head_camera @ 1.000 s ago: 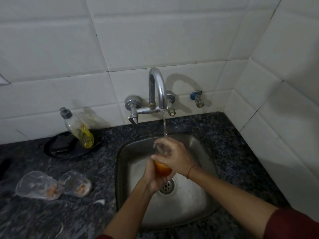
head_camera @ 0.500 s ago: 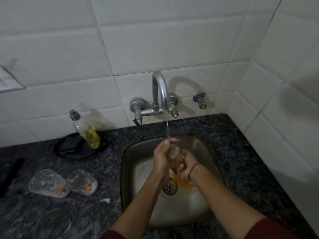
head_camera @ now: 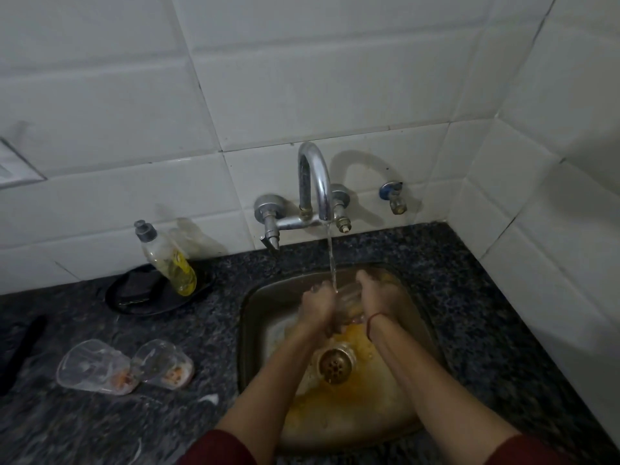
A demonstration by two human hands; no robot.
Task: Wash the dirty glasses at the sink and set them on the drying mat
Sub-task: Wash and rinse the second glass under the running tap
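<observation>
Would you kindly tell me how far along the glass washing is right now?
Done: nothing visibly finished; no drying mat or clean glass is in view. In hand: the left hand and right hand hold one glass under the tap stream, with orange residue in the sink. Left: two dirty glasses lie on the counter, each with orange dregs.
</observation>
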